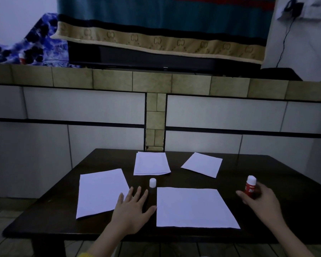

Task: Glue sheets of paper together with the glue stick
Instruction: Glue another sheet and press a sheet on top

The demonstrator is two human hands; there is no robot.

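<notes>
My right hand (pixel 261 198) grips the glue stick (pixel 250 187), light and rigid, mid-barrel. Left hand (pixel 132 206) splayed flat, centre-bottom. Paper (pixel 194 207) is flimsy; I'd pin the edges.

Occluded, cropped and illegible regions

The right hand (pixel 261 198) covers the lower body of the red glue stick (pixel 250 186); its label print is too small to read. Both forearms are cropped by the bottom edge. The second stick (pixel 152 184) has a dark, indistinct body.
</notes>
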